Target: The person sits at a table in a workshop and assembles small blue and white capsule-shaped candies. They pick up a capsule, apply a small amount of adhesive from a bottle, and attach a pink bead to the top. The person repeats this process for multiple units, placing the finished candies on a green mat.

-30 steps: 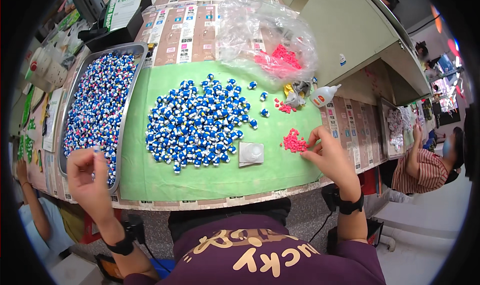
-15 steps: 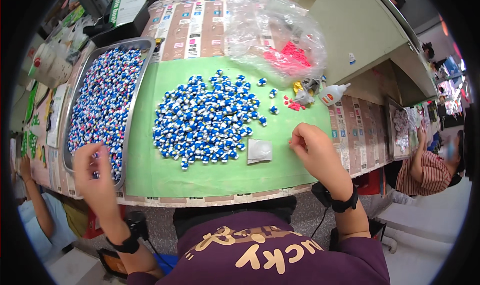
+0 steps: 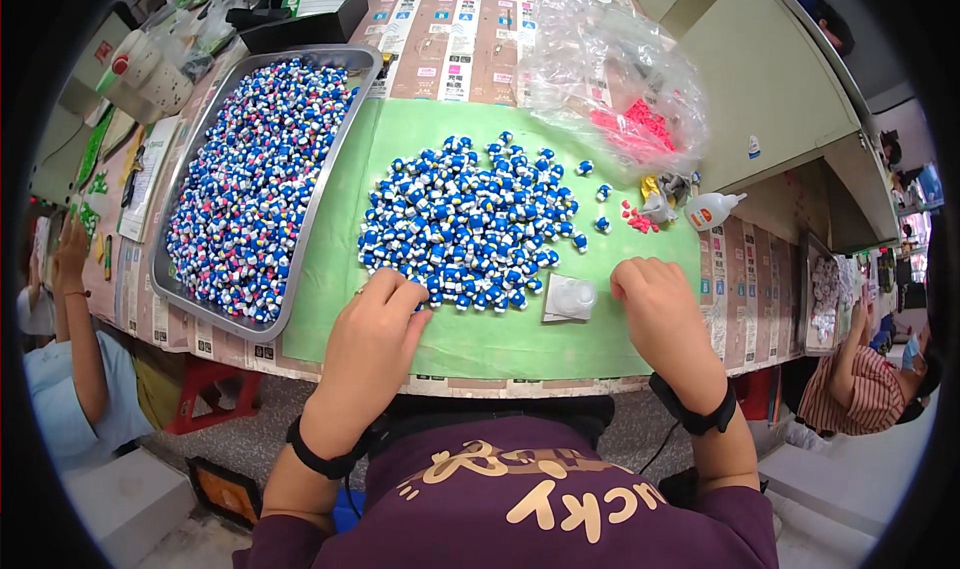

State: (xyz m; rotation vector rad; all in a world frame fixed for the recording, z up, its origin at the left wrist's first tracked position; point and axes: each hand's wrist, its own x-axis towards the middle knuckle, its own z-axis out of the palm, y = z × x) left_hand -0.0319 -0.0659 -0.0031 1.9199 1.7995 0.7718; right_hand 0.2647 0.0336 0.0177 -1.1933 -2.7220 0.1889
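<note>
A heap of small blue-and-white figures (image 3: 470,219) lies on a green mat (image 3: 480,354). My left hand (image 3: 372,334) is at the heap's near left edge, fingers bent down among the pieces; its fingertips are partly hidden, so what they hold is unclear. Over the mat's right side, my right hand (image 3: 668,309) is closed, thumb and fingers drawn together; anything between them is too small to make out. Between the hands, beside the heap, sits a white square pad (image 3: 570,299) with a round dab on it. Loose pink bits (image 3: 640,219) lie beyond the right hand.
A metal tray (image 3: 270,327) full of similar pieces stands left. At the far right are a clear plastic bag (image 3: 570,54) with pink bits, a white squeeze bottle (image 3: 712,211) and a cabinet (image 3: 770,79). Other people sit at both sides.
My left hand has moved right from over the tray to the heap's near edge. My right hand remains right of the pad. The whole view has shifted, moving the table rightward in the picture.
</note>
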